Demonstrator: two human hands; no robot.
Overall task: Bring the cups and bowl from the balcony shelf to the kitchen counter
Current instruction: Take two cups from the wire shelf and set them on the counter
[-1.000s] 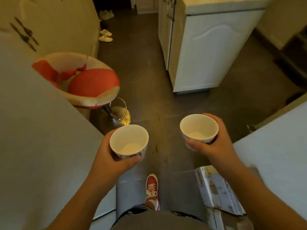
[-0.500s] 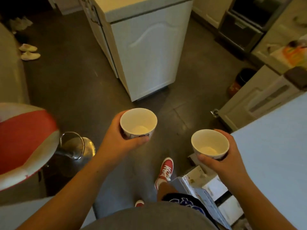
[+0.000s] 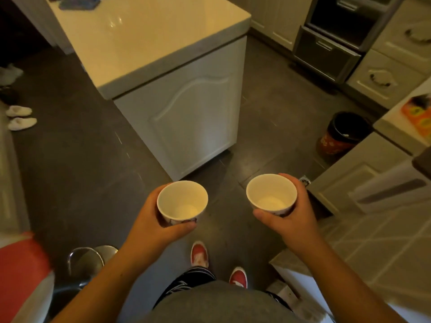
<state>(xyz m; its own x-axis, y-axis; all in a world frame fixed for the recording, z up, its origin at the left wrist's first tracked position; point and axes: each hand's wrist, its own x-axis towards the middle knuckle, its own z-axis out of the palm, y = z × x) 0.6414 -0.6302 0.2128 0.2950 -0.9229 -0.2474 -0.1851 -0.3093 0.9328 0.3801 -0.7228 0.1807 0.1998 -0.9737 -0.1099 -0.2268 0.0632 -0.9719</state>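
I carry a white cup (image 3: 182,201) in my left hand (image 3: 152,223), fingers wrapped round its wall and my thumb pressed across the near side just below the rim. A second white cup (image 3: 271,194) sits in my right hand (image 3: 295,216), gripped the same way, thumb along the front and fingers curled behind. Both cups are upright, open mouths up, held over the dark floor (image 3: 81,159) in front of my waist, well apart from each other. There is a printed band low on each cup, too blurred to make out. Below them are my red shoes (image 3: 199,254). Ahead stands the white cabinet (image 3: 191,117) with its pale counter (image 3: 144,36) on top, beyond the cups. To my right runs a tiled surface (image 3: 377,243), and farther off a dark bin (image 3: 342,134) stands on the floor. At lower left a red-and-white stool (image 3: 21,271) shows partly, and white slippers (image 3: 19,116) lie near the left edge.
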